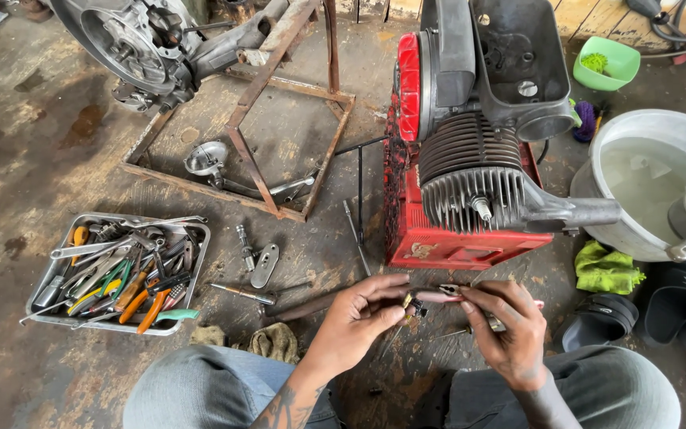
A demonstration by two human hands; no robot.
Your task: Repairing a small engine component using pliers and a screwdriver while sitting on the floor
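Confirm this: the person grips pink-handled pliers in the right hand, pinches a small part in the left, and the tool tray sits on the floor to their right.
Wrong side. The head view shows the tool tray on the floor to the person's left. The rest holds: the right hand grips the pink-handled pliers, the left hand pinches a small part.

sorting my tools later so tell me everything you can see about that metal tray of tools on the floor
The metal tray is a shallow, rectangular, dull grey pan with rounded corners, lying flat on the stained floor to the person's left, beyond the left knee. It is heaped with hand tools: screwdrivers with orange, yellow and green handles, pliers, and bare steel wrenches, some sticking out over the rim. Neither of the hands touches it. A crumpled rag lies near its right corner.
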